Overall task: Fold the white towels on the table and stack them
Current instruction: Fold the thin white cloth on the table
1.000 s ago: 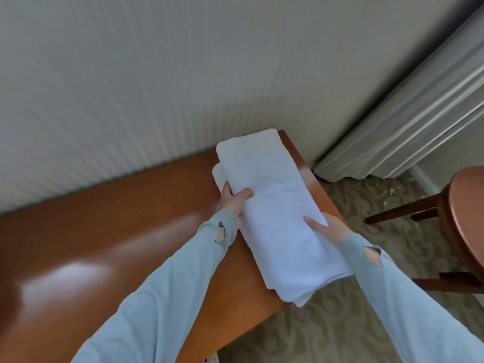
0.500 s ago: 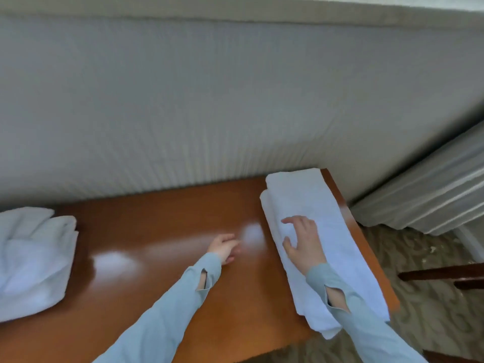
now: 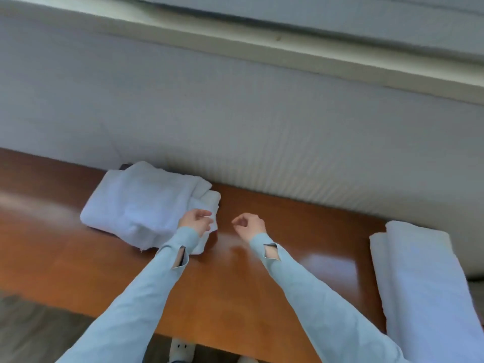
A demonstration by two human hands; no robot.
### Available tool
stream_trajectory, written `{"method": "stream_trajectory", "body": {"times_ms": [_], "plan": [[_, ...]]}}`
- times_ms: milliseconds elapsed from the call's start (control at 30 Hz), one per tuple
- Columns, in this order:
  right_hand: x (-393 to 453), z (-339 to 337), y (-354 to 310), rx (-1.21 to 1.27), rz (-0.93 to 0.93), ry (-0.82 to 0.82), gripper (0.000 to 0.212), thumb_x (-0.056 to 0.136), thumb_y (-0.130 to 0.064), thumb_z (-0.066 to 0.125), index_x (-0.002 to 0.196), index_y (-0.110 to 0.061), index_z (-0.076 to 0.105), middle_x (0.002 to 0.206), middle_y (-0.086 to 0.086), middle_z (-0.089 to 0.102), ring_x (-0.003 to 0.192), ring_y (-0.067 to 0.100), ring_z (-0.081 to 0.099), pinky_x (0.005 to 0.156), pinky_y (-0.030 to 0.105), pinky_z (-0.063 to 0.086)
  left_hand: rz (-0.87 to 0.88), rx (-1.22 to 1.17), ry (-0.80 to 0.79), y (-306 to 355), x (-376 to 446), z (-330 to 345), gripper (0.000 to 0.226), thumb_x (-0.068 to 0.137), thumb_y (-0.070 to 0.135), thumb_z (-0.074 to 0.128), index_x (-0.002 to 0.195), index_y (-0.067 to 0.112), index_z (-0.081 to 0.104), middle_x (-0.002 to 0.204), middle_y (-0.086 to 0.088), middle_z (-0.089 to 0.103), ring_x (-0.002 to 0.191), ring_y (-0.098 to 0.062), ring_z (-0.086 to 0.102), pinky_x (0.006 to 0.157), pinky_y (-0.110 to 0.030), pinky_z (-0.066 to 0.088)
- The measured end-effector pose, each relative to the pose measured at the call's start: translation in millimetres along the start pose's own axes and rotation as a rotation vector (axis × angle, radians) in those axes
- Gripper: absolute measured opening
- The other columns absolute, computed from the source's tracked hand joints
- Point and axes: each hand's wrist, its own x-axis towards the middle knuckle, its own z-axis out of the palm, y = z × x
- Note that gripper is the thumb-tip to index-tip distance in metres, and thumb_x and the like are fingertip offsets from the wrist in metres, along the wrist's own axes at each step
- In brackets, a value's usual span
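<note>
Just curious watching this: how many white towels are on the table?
2 bundles: a rumpled towel pile at the left hand, and a folded towel at the table's right end. Either may hide more.

a wooden table [image 3: 235, 297] stands against the wall [image 3: 235, 127]. a heap of loose towels [image 3: 141, 205] lies on the table at the left, close to the wall. the folded towels [image 3: 424, 284] lie on the table's right end. the left hand [image 3: 195, 222] is over the heap's right edge. the right hand [image 3: 248, 226] is over the table between heap and folded towels.

Both hands, left [image 3: 196, 221] and right [image 3: 248, 226], loosely curled over table [image 3: 235, 297] between rumpled towel [image 3: 146, 205] and folded towel [image 3: 424, 279].
</note>
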Motion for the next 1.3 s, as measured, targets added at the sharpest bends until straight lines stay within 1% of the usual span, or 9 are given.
{"method": "stream_trajectory", "body": {"times_ms": [233, 433, 667, 800, 933, 1067, 1133, 1233, 1300], "plan": [[42, 96, -95, -0.092, -0.044, -0.065, 0.036, 0.084, -0.008, 0.054, 0.12, -0.013, 0.056, 0.128, 0.008, 0.054, 0.115, 0.023, 0.053, 0.085, 0.024, 0.044, -0.06, 0.163, 0.244, -29, 66, -138, 0.035, 0.087, 0.013, 0.055, 0.122, 0.012, 0.057, 0.126, -0.012, 0.058, 0.115, -0.031, 0.055, 0.097, -0.034, 0.043], [62, 151, -117, -0.234, 0.01, 0.025, 0.052, 0.084, -0.02, 0.061, 0.131, -0.019, 0.039, 0.134, 0.008, 0.032, 0.122, 0.029, 0.039, 0.093, 0.035, 0.045, 0.041, 0.308, 0.151, -63, 94, -154, 0.057, 0.074, 0.027, 0.076, 0.123, 0.015, 0.05, 0.128, -0.01, 0.042, 0.113, -0.031, 0.052, 0.1, -0.041, 0.045], [63, 154, -119, -0.192, 0.079, 0.038, 0.043, 0.088, -0.006, 0.053, 0.127, -0.014, 0.038, 0.122, 0.013, 0.05, 0.105, 0.031, 0.057, 0.076, 0.032, 0.045, 0.111, 0.538, 0.11, -61, 100, -157, 0.022, 0.087, 0.023, 0.061, 0.103, 0.007, 0.063, 0.107, -0.01, 0.063, 0.091, -0.026, 0.06, 0.084, -0.029, 0.045], [51, 117, -129, -0.19, 0.025, 0.061, 0.042, 0.09, -0.013, 0.052, 0.13, -0.009, 0.041, 0.123, 0.014, 0.052, 0.108, 0.032, 0.056, 0.076, 0.029, 0.043, 0.295, 0.525, 0.153, -37, 84, -148, 0.026, 0.091, 0.026, 0.055, 0.106, 0.006, 0.06, 0.115, -0.014, 0.053, 0.108, -0.032, 0.049, 0.089, -0.035, 0.043], [30, 47, -137, -0.378, -0.091, 0.138, 0.01, 0.082, -0.012, 0.046, 0.089, -0.009, 0.052, 0.089, 0.013, 0.053, 0.091, 0.033, 0.058, 0.063, 0.027, 0.036, 0.416, 0.406, 0.096, 14, 52, -128, 0.018, 0.096, 0.024, 0.044, 0.103, 0.008, 0.049, 0.091, -0.014, 0.053, 0.093, -0.036, 0.054, 0.075, -0.033, 0.039], [-11, -41, -134, -0.262, -0.215, 0.381, 0.032, 0.087, -0.022, 0.05, 0.114, -0.004, 0.053, 0.111, 0.013, 0.045, 0.1, 0.029, 0.048, 0.084, 0.033, 0.042, 0.627, 0.244, 0.018, 73, 11, -101, 0.011, 0.097, 0.021, 0.044, 0.094, 0.014, 0.036, 0.08, -0.009, 0.048, 0.075, -0.027, 0.046, 0.068, -0.027, 0.034], [-37, -85, -130, -0.18, -0.274, 0.442, 0.033, 0.09, -0.02, 0.05, 0.119, -0.005, 0.049, 0.103, 0.009, 0.046, 0.091, 0.023, 0.046, 0.076, 0.027, 0.036, 0.703, 0.159, -0.035, 97, -14, -82, 0.013, 0.097, 0.024, 0.045, 0.099, 0.012, 0.039, 0.079, -0.003, 0.048, 0.077, -0.023, 0.045, 0.066, -0.026, 0.033], [-70, -139, -111, -0.058, -0.316, 0.473, 0.023, 0.093, -0.023, 0.048, 0.113, -0.011, 0.05, 0.093, 0.007, 0.053, 0.078, 0.02, 0.048, 0.059, 0.023, 0.037, 0.765, 0.129, -0.16, 119, -55, -48, 0.033, 0.086, 0.037, 0.061, 0.104, 0.017, 0.042, 0.081, 0.009, 0.049, 0.081, -0.019, 0.048, 0.065, -0.018, 0.039], [-84, -167, -87, -0.047, -0.332, 0.485, 0.017, 0.093, -0.029, 0.05, 0.102, -0.014, 0.05, 0.089, 0.007, 0.054, 0.075, 0.018, 0.048, 0.056, 0.016, 0.037, 0.785, 0.339, -0.188, 125, -80, -21, 0.062, 0.067, 0.052, 0.075, 0.112, 0.025, 0.042, 0.097, 0.013, 0.054, 0.089, -0.014, 0.053, 0.076, -0.023, 0.045]]}}
